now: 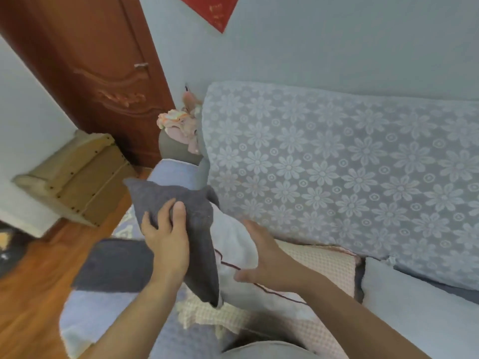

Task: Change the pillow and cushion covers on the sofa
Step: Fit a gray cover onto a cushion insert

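I am gripping the grey cushion cover with my left hand, fingers curled over its upper face and bunching the fabric, while my right hand is lying against the white cushion insert, fingers fairly straight and pressing rather than pinching, thumb spread out below. The cover is standing between my two hands, its far corner poking up past my left fingertips and its near corner hanging down below my left wrist. The insert is sitting just right of the cover, under my right palm, with a thin dark piping line running beneath that hand. Whether the insert is going in or coming out I cannot tell from this; it looks to me like the two are being worked apart or together at the open edge

To do this well, I am thinking the left hand should be keeping the cover's mouth open and taut, not just clutching a fold, and the right should be guiding the insert corner by corner so it is not bunching. The risk is the fabric twisting

Beyond my right hand the sofa back, draped in floral lace, is rising; below my wrists the checked seat pad is showing. Left of my left forearm another dark grey cloth is lying flat, and farther left a wooden stool and a brown door are standing
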Action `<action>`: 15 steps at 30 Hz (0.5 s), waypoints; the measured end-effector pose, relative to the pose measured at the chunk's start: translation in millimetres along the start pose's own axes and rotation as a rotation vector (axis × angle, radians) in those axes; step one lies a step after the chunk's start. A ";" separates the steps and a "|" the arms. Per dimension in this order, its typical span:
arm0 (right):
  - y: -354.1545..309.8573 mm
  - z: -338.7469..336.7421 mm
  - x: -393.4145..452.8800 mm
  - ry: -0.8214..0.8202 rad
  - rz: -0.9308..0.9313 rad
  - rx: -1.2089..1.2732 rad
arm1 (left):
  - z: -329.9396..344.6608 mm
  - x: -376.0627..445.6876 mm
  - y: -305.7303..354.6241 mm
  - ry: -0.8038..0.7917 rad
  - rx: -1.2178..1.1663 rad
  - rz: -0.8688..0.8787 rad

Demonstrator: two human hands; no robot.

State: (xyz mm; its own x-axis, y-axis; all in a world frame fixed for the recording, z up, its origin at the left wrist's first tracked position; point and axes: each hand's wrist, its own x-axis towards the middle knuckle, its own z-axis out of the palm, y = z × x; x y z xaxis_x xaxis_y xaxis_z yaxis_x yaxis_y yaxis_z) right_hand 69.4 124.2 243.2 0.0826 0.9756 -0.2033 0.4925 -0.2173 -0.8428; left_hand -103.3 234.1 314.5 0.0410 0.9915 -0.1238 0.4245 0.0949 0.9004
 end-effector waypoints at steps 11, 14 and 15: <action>115.9 92.8 -4.9 -0.067 0.297 -0.519 | -52.8 -16.5 -22.4 -0.125 -0.149 -0.300; 124.0 59.8 -10.4 0.456 0.122 -0.457 | -26.3 -23.8 30.6 -0.278 -0.246 -0.126; 118.1 41.9 -9.7 0.580 0.137 -0.460 | -18.8 -23.8 50.8 -0.321 -0.277 -0.058</action>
State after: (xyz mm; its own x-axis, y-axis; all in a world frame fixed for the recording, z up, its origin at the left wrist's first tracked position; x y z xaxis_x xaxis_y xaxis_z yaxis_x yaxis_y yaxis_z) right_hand 90.4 87.8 124.8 0.5495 0.8281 0.1108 0.7469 -0.4275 -0.5093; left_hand -99.8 216.9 371.1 0.3220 0.9099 -0.2615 0.1769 0.2135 0.9608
